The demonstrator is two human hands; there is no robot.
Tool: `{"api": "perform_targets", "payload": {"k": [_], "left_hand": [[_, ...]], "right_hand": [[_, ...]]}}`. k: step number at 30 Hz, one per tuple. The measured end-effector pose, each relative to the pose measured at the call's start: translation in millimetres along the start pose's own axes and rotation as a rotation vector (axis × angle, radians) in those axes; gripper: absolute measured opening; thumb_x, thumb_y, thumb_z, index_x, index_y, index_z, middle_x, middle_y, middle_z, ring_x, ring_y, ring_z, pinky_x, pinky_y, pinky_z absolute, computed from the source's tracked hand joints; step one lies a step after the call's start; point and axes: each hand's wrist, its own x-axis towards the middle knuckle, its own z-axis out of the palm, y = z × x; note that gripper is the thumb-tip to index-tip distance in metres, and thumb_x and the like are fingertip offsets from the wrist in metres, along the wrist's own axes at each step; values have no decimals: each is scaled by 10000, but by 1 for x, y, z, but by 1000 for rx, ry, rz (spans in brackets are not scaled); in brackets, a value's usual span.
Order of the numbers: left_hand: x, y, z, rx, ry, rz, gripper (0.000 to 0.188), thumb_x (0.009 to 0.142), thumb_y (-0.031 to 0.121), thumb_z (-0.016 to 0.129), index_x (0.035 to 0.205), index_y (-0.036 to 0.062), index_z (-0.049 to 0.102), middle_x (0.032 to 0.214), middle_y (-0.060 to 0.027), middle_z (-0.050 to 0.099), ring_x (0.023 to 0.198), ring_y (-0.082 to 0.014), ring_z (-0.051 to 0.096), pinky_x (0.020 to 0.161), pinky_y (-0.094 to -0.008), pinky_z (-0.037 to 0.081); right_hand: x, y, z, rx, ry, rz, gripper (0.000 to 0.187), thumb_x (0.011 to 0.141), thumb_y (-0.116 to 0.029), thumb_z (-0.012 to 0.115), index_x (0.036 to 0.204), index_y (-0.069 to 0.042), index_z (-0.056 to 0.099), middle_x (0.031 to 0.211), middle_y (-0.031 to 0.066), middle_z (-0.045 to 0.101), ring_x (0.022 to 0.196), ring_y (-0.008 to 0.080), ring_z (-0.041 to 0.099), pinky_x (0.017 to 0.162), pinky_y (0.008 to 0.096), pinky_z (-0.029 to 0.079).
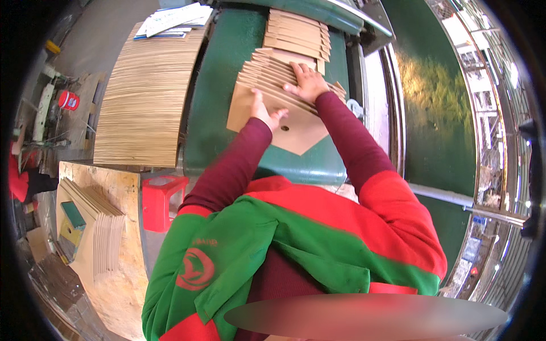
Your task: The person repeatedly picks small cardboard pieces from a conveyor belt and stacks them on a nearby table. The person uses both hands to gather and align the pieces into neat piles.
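A fanned batch of brown folded cardboard pieces (301,131) lies on the green conveyor belt (213,136) in front of me. The nearest piece has a small dark hole and a pointed near edge. My left hand (266,112) rests at the left part of this batch, its thumb and fingers apart. My right hand (308,84) lies over the overlapping edges on the right side, fingers spread. Beyond them, another overlapping row of cardboard pieces (296,34) reaches under the green roller (324,14).
A tall stack of cardboard (145,102) stands left of the belt, with papers (175,21) on top. A red plastic stool (162,202) is below it, beside a wooden board (108,182) bearing more cardboard sheets (105,233). A metal rail (392,108) runs along the right.
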Motion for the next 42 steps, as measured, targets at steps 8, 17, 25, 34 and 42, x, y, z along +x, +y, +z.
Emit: {"api": "perform_targets", "payload": {"k": [8, 17, 25, 34, 42], "left_hand": [[2, 9, -25, -70, -269, -89, 1156, 810, 808, 384, 1488, 10, -108, 1543, -300, -1, 1404, -537, 39, 1126, -649, 97], [-20, 3, -56, 342, -171, -99, 1068, 892, 708, 398, 1473, 69, -229, 1554, -255, -146, 1373, -460, 281, 1116, -590, 253], [-68, 27, -89, 590, -373, -122, 866, 933, 632, 418, 1531, 146, 22, 1580, -186, 103, 1368, -385, 328, 1100, -615, 209], [-207, 125, -245, 403, -120, 286, 612, 968, 497, 446, 1455, 149, 322, 1423, -118, 460, 1243, -306, 494, 955, -491, 436], [-370, 187, -383, 109, 186, 607, 457, 990, 439, 421, 1349, 156, 441, 1290, -87, 561, 1110, -264, 573, 875, -445, 471]], "right_hand": [[-12, -34, -19, -31, -227, 80, 1123, 560, -583, 747, 1445, -56, 301, 1325, 222, 496, 1226, 380, 502, 981, 492, 425], [-24, -75, -22, -4, -265, 280, 1126, 478, -368, 811, 1442, -85, 301, 1252, 211, 552, 1152, 364, 567, 961, 459, 461], [-32, -83, -27, -60, -222, 128, 849, 482, -386, 813, 1209, -27, 560, 1026, 210, 676, 960, 338, 661, 837, 404, 525], [-97, -121, -66, 394, 32, 213, 777, 497, -308, 855, 1150, 0, 570, 1019, 202, 669, 940, 345, 657, 834, 395, 518], [-152, -253, -87, 496, 684, -169, 1015, 482, -265, 913, 1330, 30, 438, 1176, 180, 575, 1051, 322, 592, 937, 401, 465]]}}
